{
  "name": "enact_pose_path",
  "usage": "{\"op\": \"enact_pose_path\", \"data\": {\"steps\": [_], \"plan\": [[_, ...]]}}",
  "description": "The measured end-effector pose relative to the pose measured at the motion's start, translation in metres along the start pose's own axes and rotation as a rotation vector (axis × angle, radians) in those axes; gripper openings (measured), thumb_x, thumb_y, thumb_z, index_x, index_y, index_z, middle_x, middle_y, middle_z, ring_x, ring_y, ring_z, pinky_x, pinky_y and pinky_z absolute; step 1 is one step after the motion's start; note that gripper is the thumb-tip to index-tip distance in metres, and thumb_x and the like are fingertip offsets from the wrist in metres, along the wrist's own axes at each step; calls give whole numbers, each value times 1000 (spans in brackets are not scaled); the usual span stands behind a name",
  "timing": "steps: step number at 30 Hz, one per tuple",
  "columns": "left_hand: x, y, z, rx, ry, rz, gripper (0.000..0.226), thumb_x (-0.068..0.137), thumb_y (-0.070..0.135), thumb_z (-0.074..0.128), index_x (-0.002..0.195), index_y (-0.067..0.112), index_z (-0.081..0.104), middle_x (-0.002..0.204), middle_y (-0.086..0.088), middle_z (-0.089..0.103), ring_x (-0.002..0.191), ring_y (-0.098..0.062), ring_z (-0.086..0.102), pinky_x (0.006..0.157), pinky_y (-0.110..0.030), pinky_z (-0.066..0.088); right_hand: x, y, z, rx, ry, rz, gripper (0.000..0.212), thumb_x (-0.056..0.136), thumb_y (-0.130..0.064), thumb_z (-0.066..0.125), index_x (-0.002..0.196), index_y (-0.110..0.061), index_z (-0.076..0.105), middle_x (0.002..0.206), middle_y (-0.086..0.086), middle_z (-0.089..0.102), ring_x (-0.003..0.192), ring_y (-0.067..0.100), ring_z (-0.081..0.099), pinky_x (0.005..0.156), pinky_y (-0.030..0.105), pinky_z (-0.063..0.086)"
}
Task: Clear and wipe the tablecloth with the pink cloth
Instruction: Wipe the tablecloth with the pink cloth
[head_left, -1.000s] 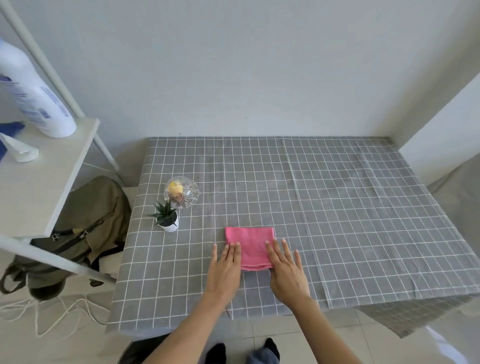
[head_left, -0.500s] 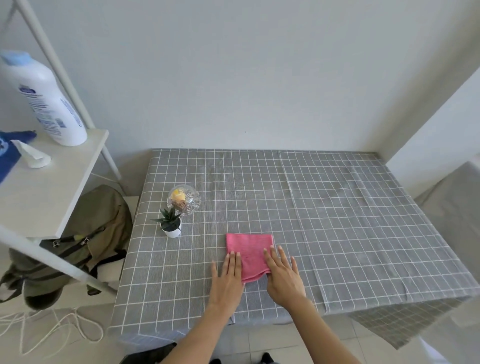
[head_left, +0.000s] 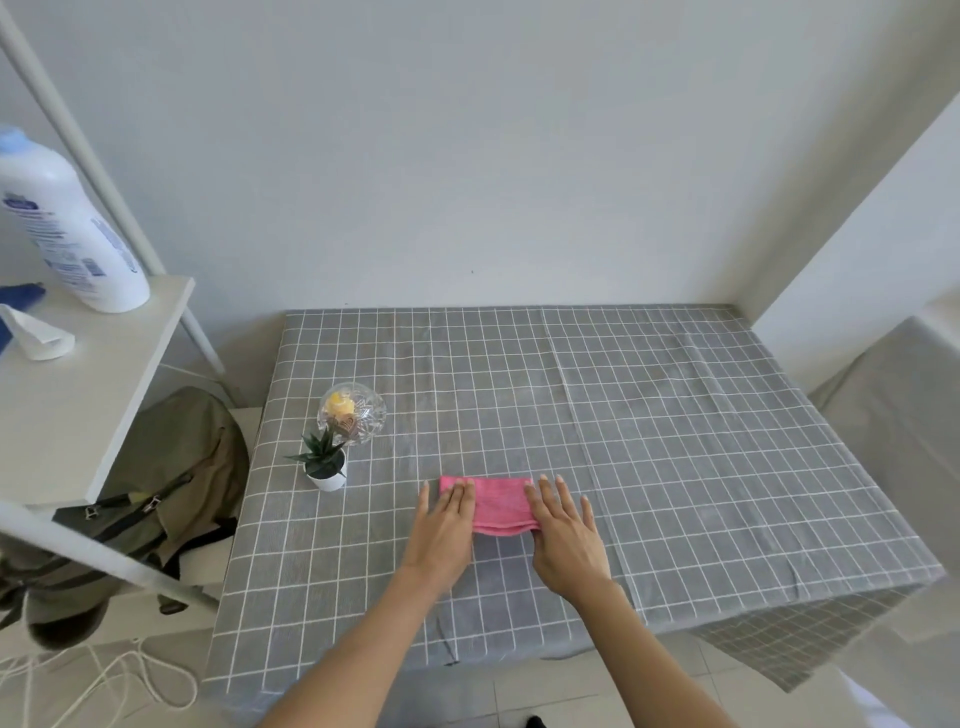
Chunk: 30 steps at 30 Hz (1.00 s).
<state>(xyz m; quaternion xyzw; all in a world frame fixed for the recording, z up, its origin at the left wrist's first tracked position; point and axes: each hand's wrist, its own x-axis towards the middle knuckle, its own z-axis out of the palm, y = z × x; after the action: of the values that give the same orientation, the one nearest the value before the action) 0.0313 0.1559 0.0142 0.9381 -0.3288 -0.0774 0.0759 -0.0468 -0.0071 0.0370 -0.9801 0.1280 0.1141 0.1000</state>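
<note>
A folded pink cloth (head_left: 500, 503) lies on the grey checked tablecloth (head_left: 675, 441), near the front middle. My left hand (head_left: 445, 525) lies flat with straight fingers on the cloth's left end. My right hand (head_left: 566, 530) lies flat on its right end, fingers straight and slightly spread. A small potted succulent (head_left: 323, 462) in a white pot stands at the left of the table. Just behind it is a cut-glass bowl (head_left: 353, 420) with something yellow inside.
A white shelf (head_left: 78, 395) at the left carries a large white bottle (head_left: 67, 228) and a small white nozzle-like piece (head_left: 36, 335). An olive backpack (head_left: 171, 499) sits under it beside the table. White cord (head_left: 104, 680) lies on the floor. Walls close the back and right.
The pink cloth has gone from a near square to a shorter, wider strip, its near part folded over. Both hands have slid forward and now cover its two ends. The view has tilted up.
</note>
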Motion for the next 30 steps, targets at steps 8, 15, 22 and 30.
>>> {"op": "enact_pose_path", "data": {"steps": [8,15,22,30], "plan": [[47,21,-49,0,104,54,58,101,16,34,153,13,8,160,-3,15,147,-15,13,116,-47,-12,19,36,-40,-14,183,8,56,104,-26,26,155,-23,5,163,4,0,148,23,-13,116,39,-13],[94,88,-50,32,163,1,60,102,25,32,152,11,2,160,-6,8,148,-19,7,114,-49,-14,38,110,-75,-24,265,-34,56,103,-29,26,155,-19,6,163,4,0,148,22,-14,115,38,-17],[148,190,-31,29,255,-84,60,101,23,37,152,13,8,160,-5,10,148,-17,8,112,-47,-16,49,229,-94,115,268,-134,50,102,-18,35,151,-18,26,156,0,31,146,17,22,120,33,11],[178,339,1,47,207,-202,60,101,25,34,153,12,6,160,-4,9,148,-15,6,115,-49,-12,32,379,-107,75,264,-216,52,100,-9,34,151,-13,26,157,4,29,147,18,19,120,31,11]]}}
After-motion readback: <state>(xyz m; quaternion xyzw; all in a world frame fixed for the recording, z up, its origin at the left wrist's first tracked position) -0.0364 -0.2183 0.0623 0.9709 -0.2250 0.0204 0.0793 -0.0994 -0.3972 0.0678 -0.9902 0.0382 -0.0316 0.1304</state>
